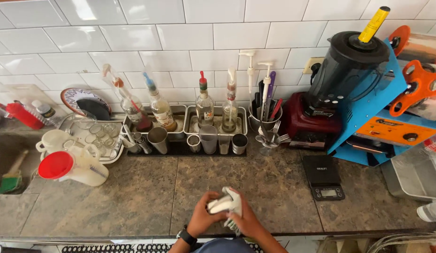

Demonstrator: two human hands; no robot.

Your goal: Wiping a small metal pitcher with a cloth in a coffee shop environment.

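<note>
Both my hands meet at the near edge of the stone counter. My left hand, with a dark watch on its wrist, and my right hand are closed together around a crumpled white cloth. The cloth bulges up between the fingers, and part of it hangs down under my right hand. Whether anything is wrapped inside the cloth cannot be told.
At the back stand syrup bottles in steel trays, metal cups on a black mat, a utensil holder, a red-based blender and a blue sealing machine. A black scale lies right; a white jug with red lid lies left.
</note>
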